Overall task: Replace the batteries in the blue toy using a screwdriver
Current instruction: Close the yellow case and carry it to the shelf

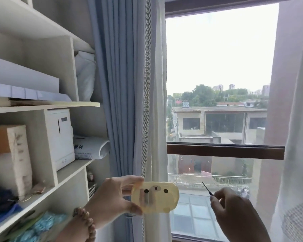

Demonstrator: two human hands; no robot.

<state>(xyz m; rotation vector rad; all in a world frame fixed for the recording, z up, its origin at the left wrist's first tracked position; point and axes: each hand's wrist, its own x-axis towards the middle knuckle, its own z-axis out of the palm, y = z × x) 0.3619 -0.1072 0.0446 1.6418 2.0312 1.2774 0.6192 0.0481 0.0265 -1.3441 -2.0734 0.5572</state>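
Observation:
My left hand point(110, 198) holds up a pale yellow, rounded toy point(155, 197) with two dark dot eyes and a small face mark, pinched between thumb below and fingers above. It looks yellow here, not blue. A greyish patch shows on its left half. To the right, my right hand point(234, 208) pinches a thin dark screwdriver point(207, 188) whose tip points up and left, a short gap away from the toy. A beaded bracelet point(87, 222) sits on my left wrist.
White shelves point(72, 173) on the left hold boxes, papers and a white device point(61, 137). Blue curtain point(122, 84) and a white sheer curtain hang beside a large window point(217, 84) with a brown frame bar point(224, 151).

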